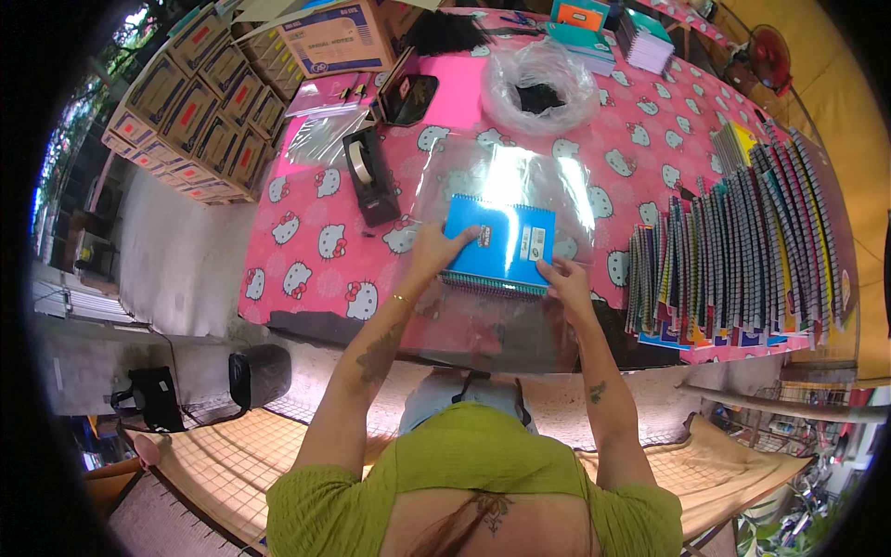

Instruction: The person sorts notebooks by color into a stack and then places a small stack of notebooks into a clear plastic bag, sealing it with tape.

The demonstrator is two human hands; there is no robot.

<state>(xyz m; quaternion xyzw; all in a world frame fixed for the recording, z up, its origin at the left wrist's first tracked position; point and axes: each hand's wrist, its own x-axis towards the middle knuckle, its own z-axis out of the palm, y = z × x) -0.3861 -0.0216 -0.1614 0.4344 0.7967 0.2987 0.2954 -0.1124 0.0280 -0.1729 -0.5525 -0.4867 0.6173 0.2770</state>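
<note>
A blue spiral notebook point(512, 243) lies on a clear plastic sheet point(568, 190) at the table's near middle, its coil along the far edge. Another spiral binding shows at its near edge, so a second notebook seems to lie beneath. My left hand point(442, 249) grips the left side, thumb on the blue cover. At the near right corner my right hand point(566, 280) pinches the edge between thumb and fingers. Left of the sheet stands a black tape dispenser point(373, 181) with a roll of tape in it.
A long row of spiral notebooks point(733, 251) stands at the right. Farther back are a bundle of clear plastic point(540, 88), a phone point(410, 100), a cardboard box point(339, 42) and stacked notebooks point(644, 42). Boxes point(200, 107) are piled left of the pink patterned table point(311, 218).
</note>
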